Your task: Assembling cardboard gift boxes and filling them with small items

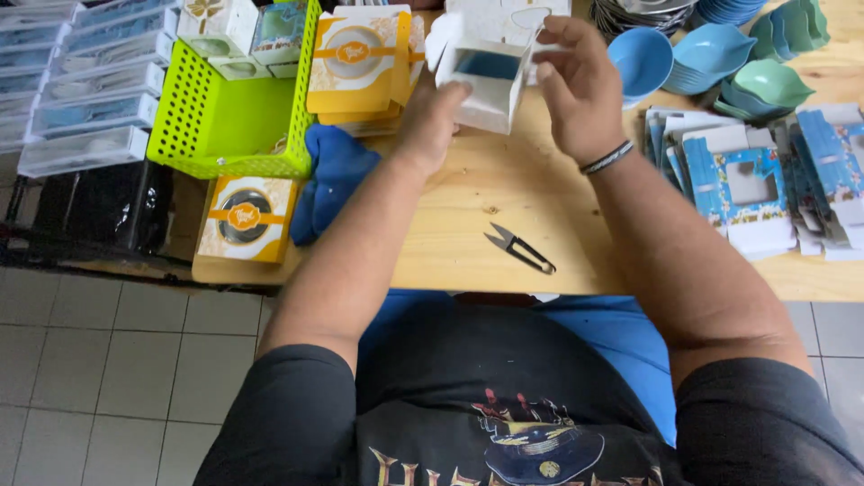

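White carton (486,85), both hands, perhaps half-folded

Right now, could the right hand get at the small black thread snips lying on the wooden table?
Probably yes. The black thread snips lie alone on bare wooden table, just below the right hand; nothing is between them. But that hand is holding the white cardboard box.

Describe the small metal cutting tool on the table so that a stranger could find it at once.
Start at the wooden table and look at its near edge, in front of the person's body. There, between the two forearms, lies a small pair of thread snips, apart from both hands. It is the only dark metal tool, V-shaped with open pointed blades; everything around is cardboard, plastic or cloth.
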